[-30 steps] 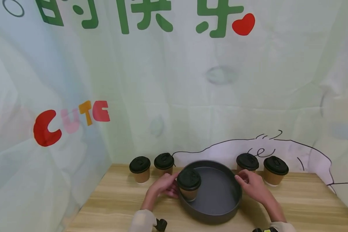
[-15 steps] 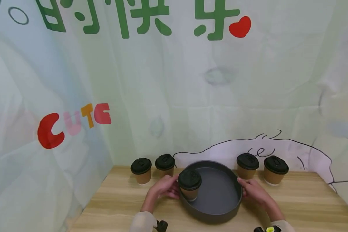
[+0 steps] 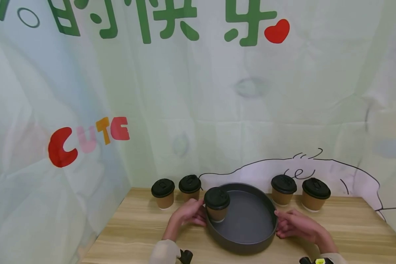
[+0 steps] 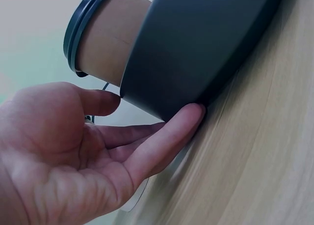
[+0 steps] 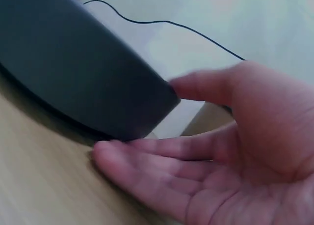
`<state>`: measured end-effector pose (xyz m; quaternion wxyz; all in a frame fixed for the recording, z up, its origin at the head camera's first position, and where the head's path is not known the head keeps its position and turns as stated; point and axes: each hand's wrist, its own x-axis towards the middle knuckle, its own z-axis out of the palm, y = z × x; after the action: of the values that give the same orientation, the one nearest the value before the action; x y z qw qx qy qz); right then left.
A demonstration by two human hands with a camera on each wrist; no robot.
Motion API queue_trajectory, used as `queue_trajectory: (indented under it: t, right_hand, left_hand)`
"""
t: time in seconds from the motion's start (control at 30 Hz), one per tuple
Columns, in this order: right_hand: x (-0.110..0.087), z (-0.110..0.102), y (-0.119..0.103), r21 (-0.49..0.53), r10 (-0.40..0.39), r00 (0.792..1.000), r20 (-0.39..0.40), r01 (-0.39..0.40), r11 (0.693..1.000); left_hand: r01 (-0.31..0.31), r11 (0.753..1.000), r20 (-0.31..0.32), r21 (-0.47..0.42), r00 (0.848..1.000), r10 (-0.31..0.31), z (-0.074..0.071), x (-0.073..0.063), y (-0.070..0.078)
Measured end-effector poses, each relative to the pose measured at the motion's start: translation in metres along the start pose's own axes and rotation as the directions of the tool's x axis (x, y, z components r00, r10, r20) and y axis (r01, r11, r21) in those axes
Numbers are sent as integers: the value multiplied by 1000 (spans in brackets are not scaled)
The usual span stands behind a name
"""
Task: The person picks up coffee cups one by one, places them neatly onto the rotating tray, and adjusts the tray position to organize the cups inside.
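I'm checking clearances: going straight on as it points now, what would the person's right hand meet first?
The right hand would first meet the round dark grey pan, which it seems to be touching now.

L hand (image 4: 81,158) at dk gray pan (image 4: 191,53): thumb tip touching rim, index-side fingers partly hidden behind, nearest fingertip (image 4: 195,111) low on wall by the base. Brown cup (image 4: 110,38) w/ dk lid (image 4: 73,38) shows past rim, just beyond thumb, lower part hidden by pan wall. Wood tabletop (image 4: 265,136) on fingers' side of grip, pale backdrop (image 4: 29,38) on thumb side.
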<state>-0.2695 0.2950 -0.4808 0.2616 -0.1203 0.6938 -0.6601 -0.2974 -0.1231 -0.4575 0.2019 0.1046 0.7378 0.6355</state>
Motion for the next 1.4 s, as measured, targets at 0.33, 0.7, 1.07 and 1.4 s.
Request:
queue_trajectory:
  t: [0.33, 0.7, 1.07, 1.4]
  right_hand:
    - [10, 4, 1, 12, -54, 994, -93, 55, 998]
    - [2, -5, 2, 63, -44, 999, -16, 44, 997]
    - [6, 1, 4, 85, -51, 996, -76, 57, 995]
    - [6, -1, 8, 58, -80, 991, -103, 87, 995]
  left_hand:
    - [10, 1000, -7, 16, 1000, -10, 0, 3, 3]
    - [19, 1000, -19, -6, 1000, -19, 2, 4, 3]
    - [32, 999, -22, -2, 999, -32, 2, 2, 0]
    - [29, 1000, -31, -2, 999, -29, 3, 3, -1]
